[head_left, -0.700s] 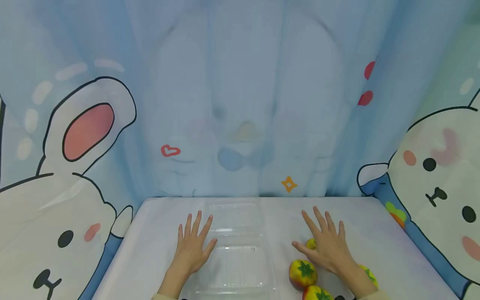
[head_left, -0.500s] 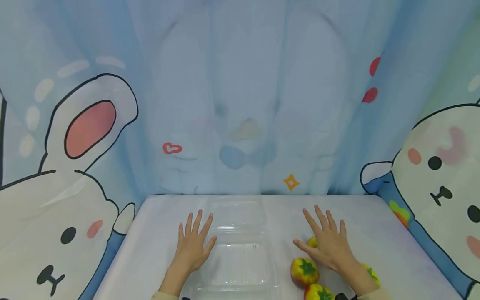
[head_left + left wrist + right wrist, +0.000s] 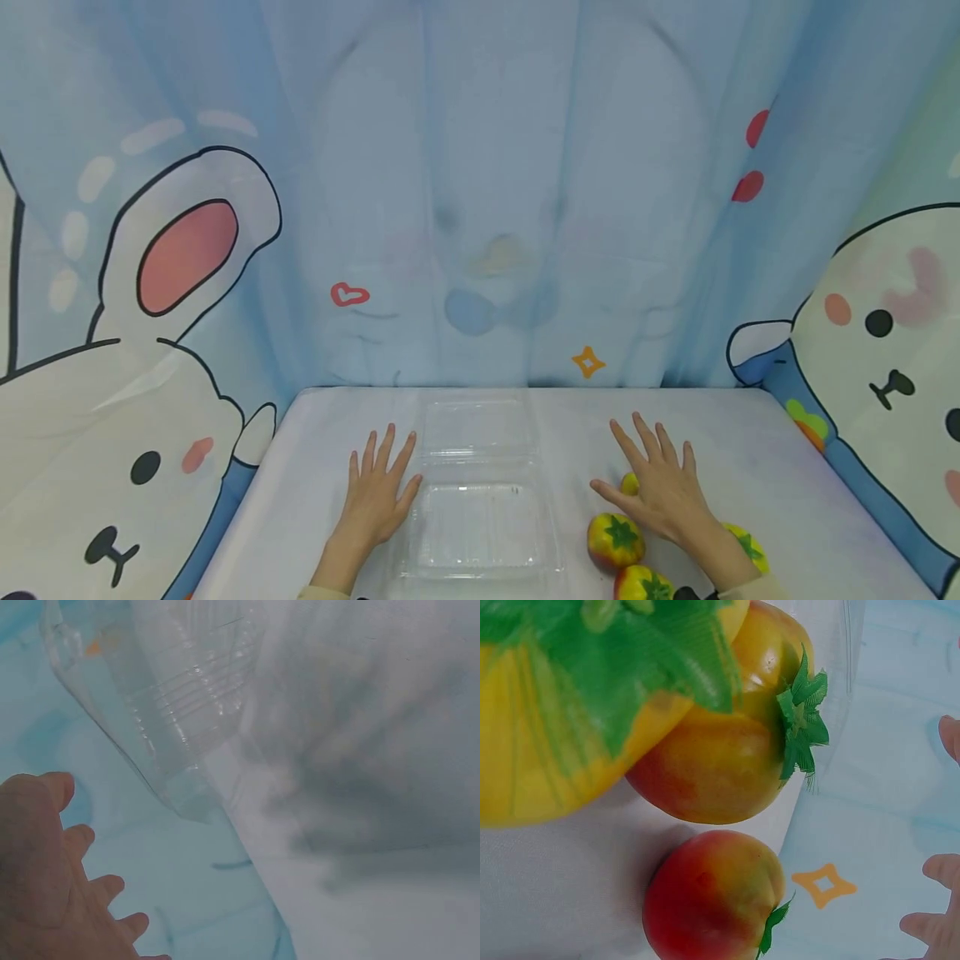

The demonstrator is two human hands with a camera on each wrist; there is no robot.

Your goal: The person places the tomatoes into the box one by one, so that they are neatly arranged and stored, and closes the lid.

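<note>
My left hand (image 3: 372,500) is spread with straight fingers, to the left of a clear plastic clamshell box (image 3: 480,575) lying open on the white table. In the left wrist view its fingers show at the lower left, apart from the box (image 3: 172,735). My right hand (image 3: 660,492), also spread and holding nothing, hovers over several yellow-red persimmons with green leaf caps. One persimmon (image 3: 615,540) lies left of its wrist, with another persimmon (image 3: 642,585) nearer me. A third persimmon (image 3: 746,546) is partly hidden by the forearm. The right wrist view shows persimmons (image 3: 712,900) close up.
The white table (image 3: 315,433) ends at a blue curtain (image 3: 487,167) printed with cartoon animals. Curtain panels also hang along the left and right sides. A small dark object (image 3: 686,593) shows at the bottom edge beside the right wrist.
My left hand has shifted slightly left, away from the box. The right hand stays over the persimmons. The head view has turned a little, so the scene sits slightly farther right.
</note>
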